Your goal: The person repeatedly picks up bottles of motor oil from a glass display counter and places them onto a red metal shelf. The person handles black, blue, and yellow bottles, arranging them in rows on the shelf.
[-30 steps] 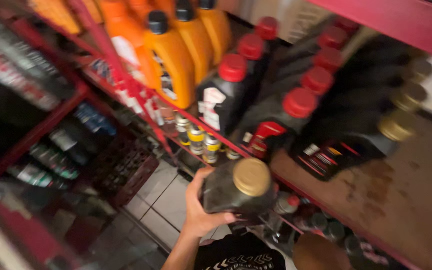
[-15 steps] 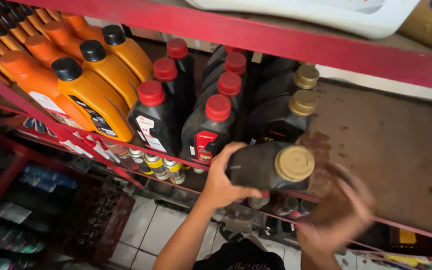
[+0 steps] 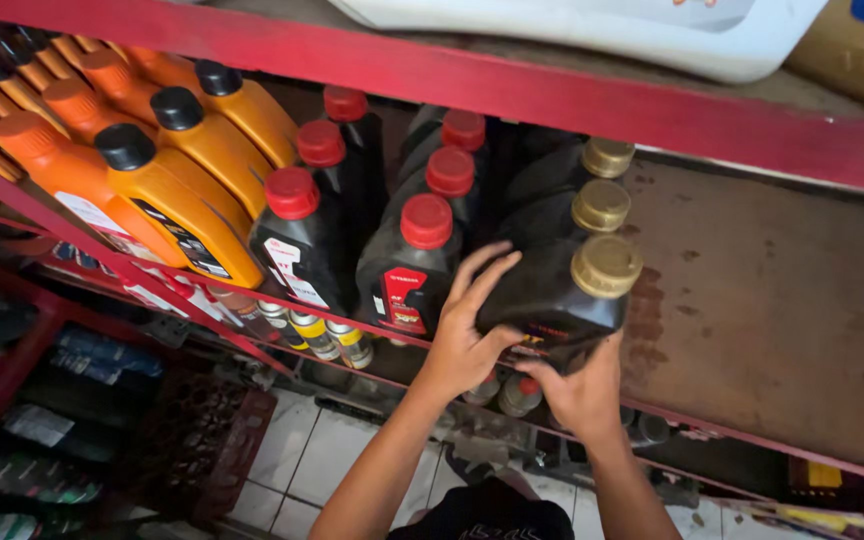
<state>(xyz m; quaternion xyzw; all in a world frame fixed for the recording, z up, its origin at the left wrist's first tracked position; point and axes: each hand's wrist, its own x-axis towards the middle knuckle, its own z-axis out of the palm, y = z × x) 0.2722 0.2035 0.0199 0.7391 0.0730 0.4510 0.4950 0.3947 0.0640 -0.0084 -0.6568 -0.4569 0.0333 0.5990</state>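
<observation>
Both hands, left hand point(image 3: 467, 335) and right hand point(image 3: 580, 392), grip the gold-capped black bottle point(image 3: 557, 295) at the shelf point(image 3: 782, 300) front, red-capped bottles point(image 3: 407, 265) at 9 o'clock.

Black bottle point(image 3: 552, 290) gold cap; neighbouring black bottles point(image 3: 407, 270) red caps; orange bottles point(image 3: 187, 210) black caps; red shelf point(image 3: 512, 80).
</observation>
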